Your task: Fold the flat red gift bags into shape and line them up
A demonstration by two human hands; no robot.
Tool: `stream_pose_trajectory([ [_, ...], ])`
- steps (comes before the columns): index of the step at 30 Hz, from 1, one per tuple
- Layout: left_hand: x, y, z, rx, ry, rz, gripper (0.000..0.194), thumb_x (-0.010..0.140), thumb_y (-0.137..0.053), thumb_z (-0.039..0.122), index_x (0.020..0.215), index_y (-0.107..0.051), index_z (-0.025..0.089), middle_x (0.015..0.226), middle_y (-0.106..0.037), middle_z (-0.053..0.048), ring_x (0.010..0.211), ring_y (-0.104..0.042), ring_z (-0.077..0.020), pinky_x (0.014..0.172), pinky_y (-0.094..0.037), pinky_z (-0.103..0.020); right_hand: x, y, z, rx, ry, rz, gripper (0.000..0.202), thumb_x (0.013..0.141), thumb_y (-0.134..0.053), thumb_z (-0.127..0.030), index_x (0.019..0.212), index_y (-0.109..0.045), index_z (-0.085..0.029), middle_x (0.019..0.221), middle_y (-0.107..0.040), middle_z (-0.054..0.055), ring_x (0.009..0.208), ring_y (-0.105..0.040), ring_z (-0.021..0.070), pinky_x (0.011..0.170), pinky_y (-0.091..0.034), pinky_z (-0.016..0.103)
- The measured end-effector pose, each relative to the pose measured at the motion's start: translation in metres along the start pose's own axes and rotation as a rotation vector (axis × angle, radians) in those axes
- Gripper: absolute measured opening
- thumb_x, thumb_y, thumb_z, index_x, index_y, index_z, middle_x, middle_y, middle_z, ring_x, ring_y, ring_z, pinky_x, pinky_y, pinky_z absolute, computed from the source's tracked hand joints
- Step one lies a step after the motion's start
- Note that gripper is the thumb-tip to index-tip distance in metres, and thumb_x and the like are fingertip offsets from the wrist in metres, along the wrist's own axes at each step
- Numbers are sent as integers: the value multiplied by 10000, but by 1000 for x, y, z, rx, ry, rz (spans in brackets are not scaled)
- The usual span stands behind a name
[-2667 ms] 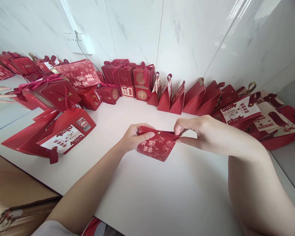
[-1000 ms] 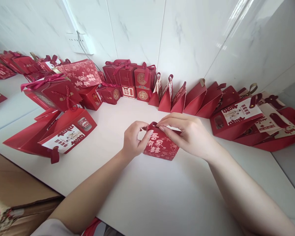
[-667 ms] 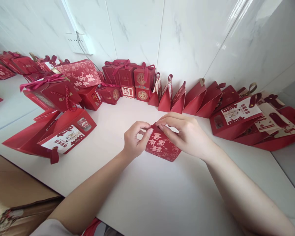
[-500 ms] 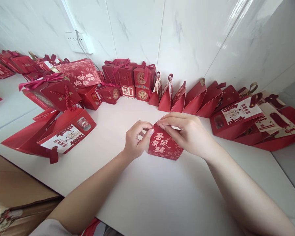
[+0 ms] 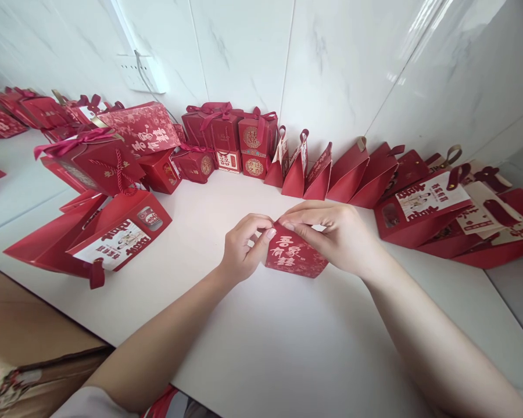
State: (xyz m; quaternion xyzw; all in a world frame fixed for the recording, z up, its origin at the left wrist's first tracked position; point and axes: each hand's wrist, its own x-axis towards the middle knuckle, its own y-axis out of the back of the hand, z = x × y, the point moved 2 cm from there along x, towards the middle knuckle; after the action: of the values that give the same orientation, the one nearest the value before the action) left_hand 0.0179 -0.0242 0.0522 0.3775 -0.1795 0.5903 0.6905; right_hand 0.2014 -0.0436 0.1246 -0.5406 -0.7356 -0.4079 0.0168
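A small red gift box (image 5: 293, 256) with white characters and a pale floral pattern stands on the white table (image 5: 287, 331) in front of me. My left hand (image 5: 247, 247) is closed in a pinch at the box's upper left edge, thumb against forefinger. At the top edge, my right hand (image 5: 333, 235) is also closed, its thumb and fingers pressed together on the box. Both sets of fingertips meet close to each other at the box's top. Whatever small part lies between them is covered by the fingers.
Red gift boxes with ribbons (image 5: 218, 136) line the wall, beside a row of triangular red boxes (image 5: 346, 168). More boxes lie at right (image 5: 422, 203). A box with a white label (image 5: 122, 238) rests at left. A cardboard carton (image 5: 39, 325) sits below the table's left edge.
The box's lower edge has tilted or shifted slightly upward in view. Both hands keep their pinch at its top, the right hand's fingers moving only a little.
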Motion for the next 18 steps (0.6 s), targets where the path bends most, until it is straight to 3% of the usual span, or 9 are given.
stream_pose_trajectory([
  [7, -1, -2, -2, -39, -15, -54, 48, 931, -574, 218, 909, -605, 189, 922, -654, -53, 820, -623, -129, 557, -511, -199, 1, 4, 2, -24, -112, -25, 129, 891, -622, -171, 873, -743, -211, 910, -748, 26, 803, -694, 178, 680, -535, 273],
  [11, -1, -4, -3, -81, 53, -67, 50, 935, -567, 226, 924, -602, 193, 949, -674, -44, 823, -637, -127, 578, -521, -204, 0, 8, -3, -114, -127, -30, 77, 880, -656, -205, 861, -731, -209, 846, -739, 10, 720, -671, 153, 606, -500, 246],
  [15, -1, -3, -4, -88, 102, -73, 53, 928, -576, 234, 928, -610, 192, 960, -685, -41, 832, -644, -128, 590, -524, -205, -2, 16, -3, -147, -109, -69, 114, 930, -619, -281, 890, -696, -207, 871, -738, 27, 747, -687, 172, 638, -515, 267],
  [18, -2, -4, -7, -100, 147, -79, 69, 917, -593, 259, 925, -585, 191, 970, -681, -50, 818, -643, -128, 580, -515, -201, -4, 21, 3, -110, -134, -72, 201, 869, -702, -292, 1047, -637, -224, 961, -745, 43, 859, -716, 217, 706, -558, 301],
])
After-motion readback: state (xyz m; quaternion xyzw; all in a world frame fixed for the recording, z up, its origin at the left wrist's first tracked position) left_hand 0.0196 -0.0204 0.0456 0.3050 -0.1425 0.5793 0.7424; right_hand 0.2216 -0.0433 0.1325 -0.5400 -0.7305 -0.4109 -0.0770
